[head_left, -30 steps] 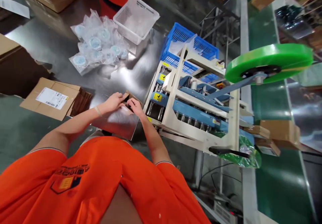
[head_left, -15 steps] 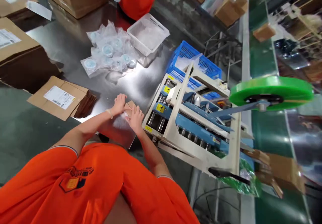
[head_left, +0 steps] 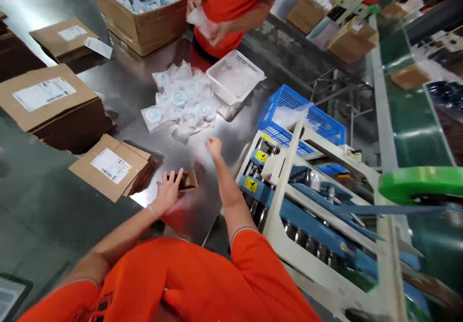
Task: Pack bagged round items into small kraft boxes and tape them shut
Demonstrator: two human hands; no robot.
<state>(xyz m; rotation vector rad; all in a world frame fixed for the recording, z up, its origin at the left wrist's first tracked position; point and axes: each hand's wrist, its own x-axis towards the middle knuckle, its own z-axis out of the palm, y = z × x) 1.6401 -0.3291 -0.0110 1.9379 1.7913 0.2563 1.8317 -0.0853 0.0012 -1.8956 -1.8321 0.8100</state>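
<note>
Fingers [head_left: 172, 177] of the left hand [head_left: 167, 194] spread apart, tips at the left end of a small folded brown cardboard piece [head_left: 188, 180], seem to touch it, not clamped on it. Right hand [head_left: 214, 148] is up off the cardboard, out toward the middle of the tabletop [head_left: 123, 78], too blurred to tell if its fingers are apart or together; nothing visible in it. Cardboard piece sits near the tabletop's near edge, just right of a flat labeled cardboard stack [head_left: 112, 167]. Bigger labeled cardboard stack [head_left: 47, 102] further left, along the tabletop's left edge. Mid-tabletop: pile of clear bags [head_left: 181, 101] with round blue-white items inside, white plastic basket [head_left: 235, 77] just right of it. Blue crate [head_left: 300, 114] sits behind a cream and blue machine [head_left: 300, 206] off the tabletop's right edge, green tape roll [head_left: 419, 185] at the machine's far side. Open cardboard box [head_left: 139, 22] full of round items at the far edge. Past it, a co-worker's hands [head_left: 217, 33] hold a clear bag [head_left: 200, 22].
</note>
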